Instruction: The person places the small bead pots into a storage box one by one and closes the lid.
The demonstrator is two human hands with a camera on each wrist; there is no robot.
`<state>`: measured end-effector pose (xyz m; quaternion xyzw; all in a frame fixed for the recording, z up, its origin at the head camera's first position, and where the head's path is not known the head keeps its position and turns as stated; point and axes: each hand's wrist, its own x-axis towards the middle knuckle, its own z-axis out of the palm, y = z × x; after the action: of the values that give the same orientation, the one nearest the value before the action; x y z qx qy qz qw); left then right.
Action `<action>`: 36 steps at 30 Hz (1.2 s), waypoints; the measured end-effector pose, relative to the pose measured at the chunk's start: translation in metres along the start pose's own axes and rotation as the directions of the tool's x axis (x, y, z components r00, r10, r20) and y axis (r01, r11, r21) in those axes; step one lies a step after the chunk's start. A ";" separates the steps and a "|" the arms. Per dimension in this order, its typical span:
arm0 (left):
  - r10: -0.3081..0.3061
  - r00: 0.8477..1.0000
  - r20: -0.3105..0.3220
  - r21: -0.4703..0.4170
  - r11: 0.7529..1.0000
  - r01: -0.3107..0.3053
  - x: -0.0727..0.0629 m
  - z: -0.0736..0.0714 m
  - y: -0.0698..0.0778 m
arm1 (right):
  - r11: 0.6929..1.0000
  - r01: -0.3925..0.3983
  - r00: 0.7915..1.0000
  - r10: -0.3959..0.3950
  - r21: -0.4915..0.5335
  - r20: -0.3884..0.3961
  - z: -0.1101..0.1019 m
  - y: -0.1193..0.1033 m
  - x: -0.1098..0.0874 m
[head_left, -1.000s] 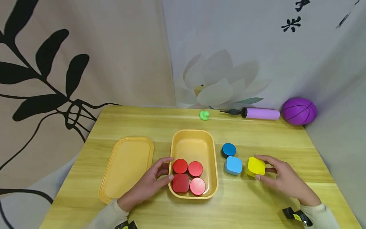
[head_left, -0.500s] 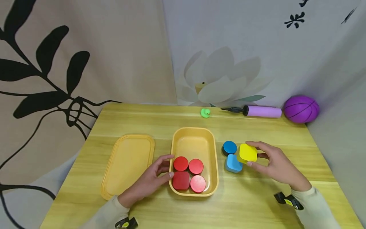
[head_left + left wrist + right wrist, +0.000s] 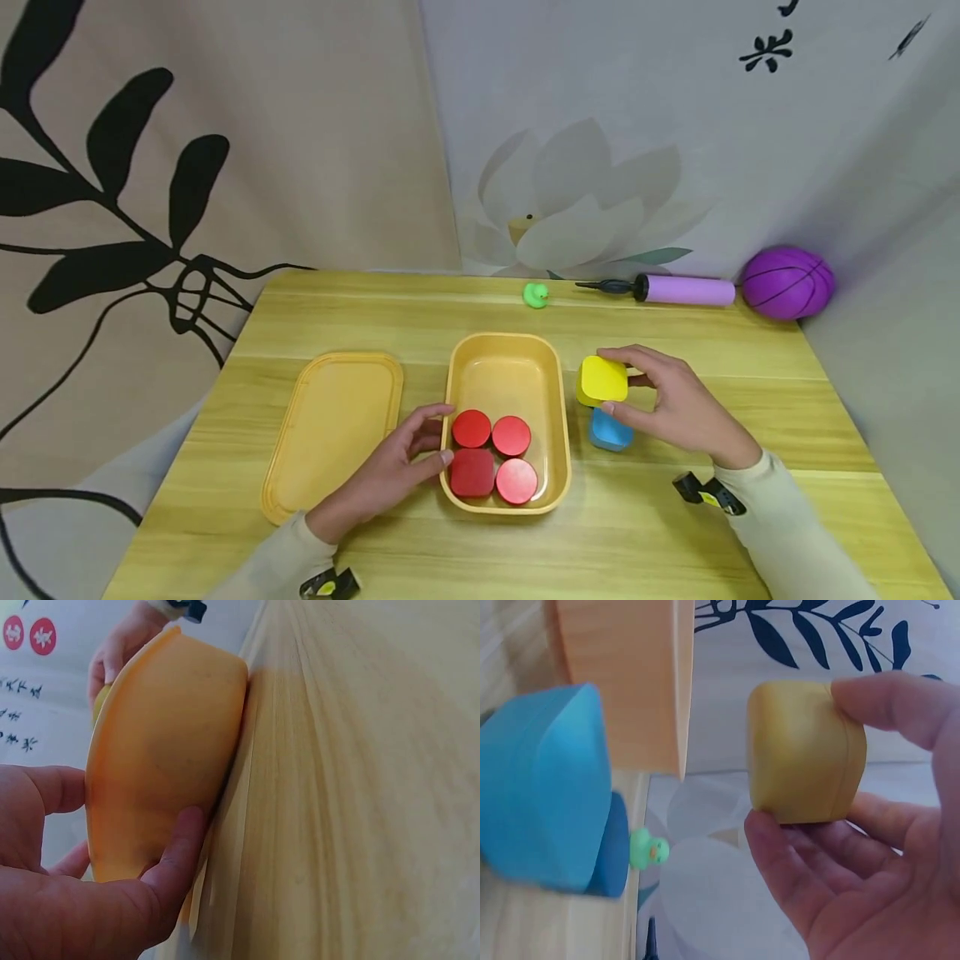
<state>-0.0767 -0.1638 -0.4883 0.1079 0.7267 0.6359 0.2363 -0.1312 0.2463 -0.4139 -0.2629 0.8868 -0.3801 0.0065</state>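
My right hand (image 3: 667, 396) pinches a yellow rounded-square block (image 3: 602, 381) between thumb and fingers, just right of an orange-yellow box (image 3: 510, 335). In the right wrist view the yellow block (image 3: 802, 754) is raised, with a seam along its side. Below it a light blue rounded-square block (image 3: 611, 432) stands on the table; a darker blue round block (image 3: 613, 851) shows in the right wrist view but is hidden in the head view. My left hand (image 3: 397, 467) holds the box's left side, fingers bent against the wall (image 3: 165, 727). Several red pieces (image 3: 472, 472) sit in the box's near half.
A flat orange-yellow lid (image 3: 341, 425) lies left of the box. Along the table's back edge are a small green duck (image 3: 536, 295), a purple hand pump (image 3: 686, 290) and a purple ball (image 3: 787, 282). Walls stand behind and to the right.
My right hand has carried the yellow block leftward and back, past the light blue block, until it covers the dark blue one in the head view. My left hand stays on the box.
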 end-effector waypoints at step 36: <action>-0.032 0.999 0.004 0.030 0.999 0.032 0.000 -0.003 0.002 | 0.998 -0.020 0.953 0.002 0.058 0.301 0.115 -0.032 0.106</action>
<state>-0.0783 -0.1661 -0.4859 0.1014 0.7374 0.6206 0.2466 -0.1836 0.1006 -0.4539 -0.3125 0.8651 -0.3620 0.1516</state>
